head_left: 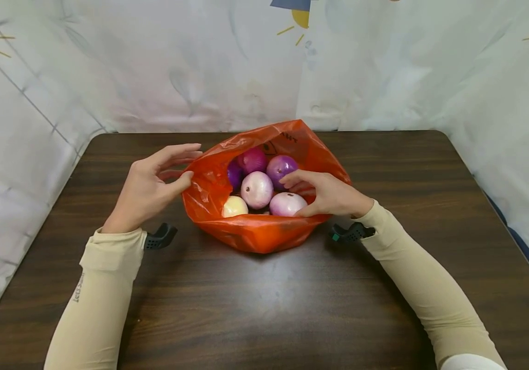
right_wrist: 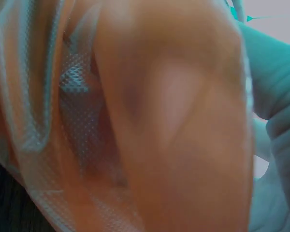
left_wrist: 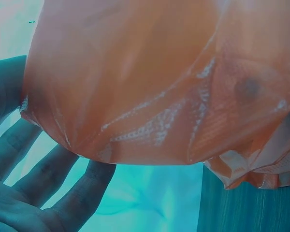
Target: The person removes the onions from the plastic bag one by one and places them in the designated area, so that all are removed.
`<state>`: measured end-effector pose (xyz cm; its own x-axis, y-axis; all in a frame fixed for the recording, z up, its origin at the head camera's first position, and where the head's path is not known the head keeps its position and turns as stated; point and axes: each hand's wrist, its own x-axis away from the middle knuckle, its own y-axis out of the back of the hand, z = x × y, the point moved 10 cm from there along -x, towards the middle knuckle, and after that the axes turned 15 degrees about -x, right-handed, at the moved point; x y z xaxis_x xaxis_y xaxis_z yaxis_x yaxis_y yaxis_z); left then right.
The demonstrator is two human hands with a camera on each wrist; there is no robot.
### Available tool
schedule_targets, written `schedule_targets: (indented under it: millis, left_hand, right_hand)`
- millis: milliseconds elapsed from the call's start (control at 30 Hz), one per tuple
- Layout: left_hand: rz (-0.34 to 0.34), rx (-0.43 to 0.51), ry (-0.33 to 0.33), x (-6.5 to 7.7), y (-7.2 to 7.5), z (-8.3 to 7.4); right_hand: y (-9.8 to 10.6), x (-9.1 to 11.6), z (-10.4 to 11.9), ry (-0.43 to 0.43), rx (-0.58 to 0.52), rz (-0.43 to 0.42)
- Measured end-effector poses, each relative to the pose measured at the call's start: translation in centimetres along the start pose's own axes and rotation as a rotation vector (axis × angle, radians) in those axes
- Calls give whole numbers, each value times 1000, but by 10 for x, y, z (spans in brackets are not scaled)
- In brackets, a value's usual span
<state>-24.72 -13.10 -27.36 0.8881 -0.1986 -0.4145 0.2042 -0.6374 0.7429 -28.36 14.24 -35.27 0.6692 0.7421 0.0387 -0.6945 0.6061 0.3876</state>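
An orange plastic bag (head_left: pixel 264 231) stands on the table with its mouth spread, holding several onions. Purple onions (head_left: pixel 252 160) lie at the back, a pale pink onion (head_left: pixel 257 190) in the middle and a cream-coloured onion (head_left: pixel 234 206) at front left. My left hand (head_left: pixel 146 185) is at the bag's left rim, its thumb touching the plastic and its fingers spread loosely; in the left wrist view, its fingers (left_wrist: pixel 82 193) show beyond the bag's edge. Inside the right side, my right hand (head_left: pixel 326 192) curls its thumb and fingers around the front-right pinkish onion (head_left: pixel 287 204).
Beneath the bag is a dark wood-grain table (head_left: pixel 255 308) with rounded far corners. A pale patterned sheet (head_left: pixel 190 67) hangs behind it and along the sides. Each wrist carries a black band, and long cream sleeves (head_left: pixel 102 293) cover the forearms.
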Motion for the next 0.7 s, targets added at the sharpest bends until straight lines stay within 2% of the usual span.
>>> schedule_targets:
  millis: [433,700]
  left_hand:
    - [3,2,6,0,-1,2]
    - [-2,7,-2,1,0,1]
  right_hand:
    - [0,0,-9,-24,-25,30]
    - [3,0,-4,33,16,2]
